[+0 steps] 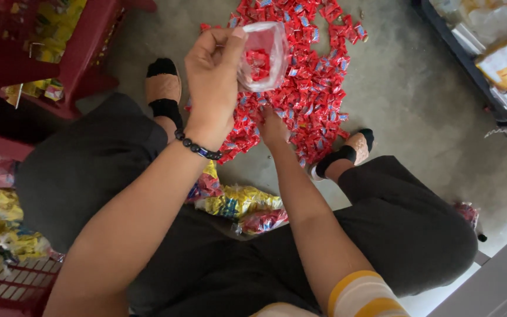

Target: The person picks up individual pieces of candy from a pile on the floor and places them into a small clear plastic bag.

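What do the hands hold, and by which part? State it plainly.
The left hand holds a clear plastic bag by its side near the mouth. The right hand reaches into the red candies; its grip is hidden.

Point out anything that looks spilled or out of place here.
A heap of small red wrapped candies lies loose on the bare concrete floor between the feet. The left hand holds a clear bag with a few inside; the right hand reaches into the heap.

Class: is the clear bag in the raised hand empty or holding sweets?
Holding a few: red sweets show through the bag.
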